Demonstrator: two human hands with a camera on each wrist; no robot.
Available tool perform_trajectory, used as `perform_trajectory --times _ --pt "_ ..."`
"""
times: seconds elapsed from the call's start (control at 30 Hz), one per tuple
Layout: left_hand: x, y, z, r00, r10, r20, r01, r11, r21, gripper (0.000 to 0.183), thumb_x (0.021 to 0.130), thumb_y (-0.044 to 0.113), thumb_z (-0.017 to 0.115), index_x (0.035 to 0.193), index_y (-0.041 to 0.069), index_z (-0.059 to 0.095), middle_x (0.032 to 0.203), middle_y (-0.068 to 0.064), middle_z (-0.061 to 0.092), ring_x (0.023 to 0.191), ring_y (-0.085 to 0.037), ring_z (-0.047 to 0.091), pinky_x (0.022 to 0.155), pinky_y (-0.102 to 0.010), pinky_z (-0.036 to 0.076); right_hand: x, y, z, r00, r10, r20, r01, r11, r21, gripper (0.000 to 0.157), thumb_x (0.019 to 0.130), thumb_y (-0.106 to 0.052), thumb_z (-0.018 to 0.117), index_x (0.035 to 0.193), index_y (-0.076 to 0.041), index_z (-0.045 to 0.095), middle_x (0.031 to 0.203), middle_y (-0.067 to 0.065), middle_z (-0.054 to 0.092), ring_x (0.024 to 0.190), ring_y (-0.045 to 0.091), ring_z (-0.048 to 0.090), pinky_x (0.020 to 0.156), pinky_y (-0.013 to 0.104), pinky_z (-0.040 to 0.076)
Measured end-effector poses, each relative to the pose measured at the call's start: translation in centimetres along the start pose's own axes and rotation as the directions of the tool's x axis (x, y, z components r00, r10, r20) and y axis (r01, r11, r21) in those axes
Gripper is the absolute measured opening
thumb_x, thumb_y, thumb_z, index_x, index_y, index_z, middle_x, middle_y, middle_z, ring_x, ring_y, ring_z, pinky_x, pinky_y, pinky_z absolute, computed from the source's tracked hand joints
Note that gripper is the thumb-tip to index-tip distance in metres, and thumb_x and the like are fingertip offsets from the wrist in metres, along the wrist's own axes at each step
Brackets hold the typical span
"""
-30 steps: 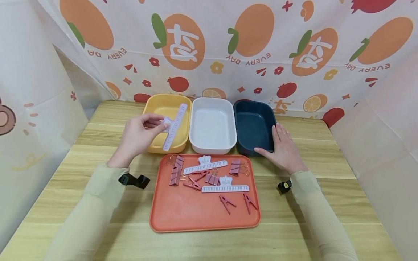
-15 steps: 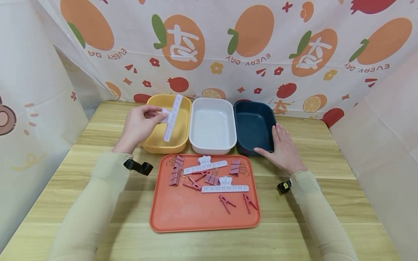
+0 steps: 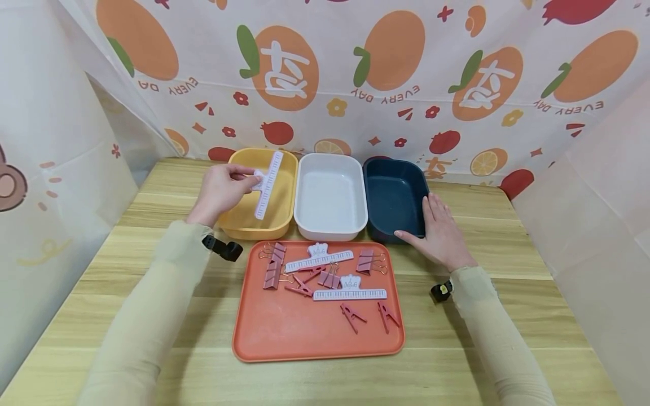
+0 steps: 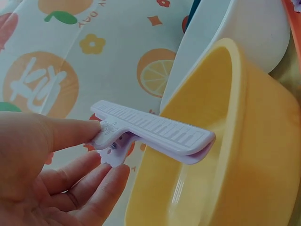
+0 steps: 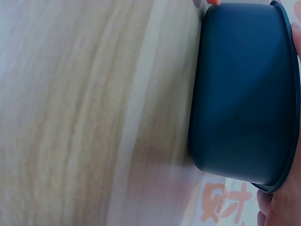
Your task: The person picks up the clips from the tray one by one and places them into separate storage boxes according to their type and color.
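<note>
My left hand [image 3: 221, 190] pinches a pale lilac long clip [image 3: 269, 186] by its handle, thumb on top and fingers beneath. The clip's piano-key bar is tilted above the yellow bin [image 3: 254, 232]; in the left wrist view the clip [image 4: 155, 129] hangs over that bin's opening. At the right, my right hand [image 3: 440, 234] rests on the rim of the dark blue bin [image 3: 396, 194], fingers straight along its side and thumb at the front corner. The right wrist view shows mostly the outer wall of the dark blue bin [image 5: 244, 94], with only edges of the hand.
Between the other bins stands a white bin [image 3: 331, 194]. In front, an orange tray [image 3: 294, 338] bears two more long clips [image 3: 350, 294], several pink binder clips [image 3: 364, 261] and several red clothespins [image 3: 352, 317]. A fruit-print curtain [image 3: 335, 67] hangs close behind the bins.
My left hand has moved slightly up and away with the long clip, which has turned a little more upright; it barely moves in the last half second. The right hand stays on the dark blue bin.
</note>
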State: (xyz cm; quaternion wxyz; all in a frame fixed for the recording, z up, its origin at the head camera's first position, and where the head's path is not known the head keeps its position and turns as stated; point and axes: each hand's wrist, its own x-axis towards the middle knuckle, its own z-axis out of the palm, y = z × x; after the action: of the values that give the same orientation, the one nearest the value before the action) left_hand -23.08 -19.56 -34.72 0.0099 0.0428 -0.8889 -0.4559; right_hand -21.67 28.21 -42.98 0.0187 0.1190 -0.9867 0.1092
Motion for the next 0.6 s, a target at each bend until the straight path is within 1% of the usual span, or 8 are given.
perform_trajectory --times 0.17,0.43,0.6 --pt "0.5 0.2 0.2 1.000 0.000 0.005 0.000 1.000 0.024 0.040 0.100 0.032 0.066 0.125 0.001 0.069 0.112 -0.018 0.066 0.096 -0.031 0.066 0.075 -0.034 0.050 0.0 0.0 0.0 1.000 0.001 0.004 -0.001 1.000 0.001 0.120 0.086 -0.083 0.048 0.161 0.001 0.007 0.168 0.017 0.002 0.154 0.030 -0.002 0.122 0.049 0.002" --pt "1.3 0.4 0.8 0.997 -0.065 0.039 0.064 0.998 0.021 0.041 0.101 0.028 0.066 0.131 -0.001 0.065 0.118 -0.019 0.063 0.099 -0.032 0.066 0.081 -0.035 0.051 0.0 0.0 0.0 1.000 0.000 -0.006 0.000 1.000 -0.003 0.120 0.086 -0.084 0.047 0.161 0.001 0.009 0.168 0.017 0.003 0.154 0.030 -0.002 0.122 0.049 0.002" --pt "1.8 0.3 1.0 0.995 -0.083 0.053 0.081 0.996 0.040 0.041 0.100 0.028 0.066 0.129 -0.001 0.065 0.117 -0.019 0.064 0.099 -0.032 0.064 0.079 -0.036 0.048 0.0 0.0 0.0 1.000 -0.004 -0.008 0.004 1.000 -0.002 0.120 0.086 -0.083 0.048 0.161 0.001 0.009 0.168 0.018 0.004 0.154 0.031 0.000 0.122 0.049 0.003"
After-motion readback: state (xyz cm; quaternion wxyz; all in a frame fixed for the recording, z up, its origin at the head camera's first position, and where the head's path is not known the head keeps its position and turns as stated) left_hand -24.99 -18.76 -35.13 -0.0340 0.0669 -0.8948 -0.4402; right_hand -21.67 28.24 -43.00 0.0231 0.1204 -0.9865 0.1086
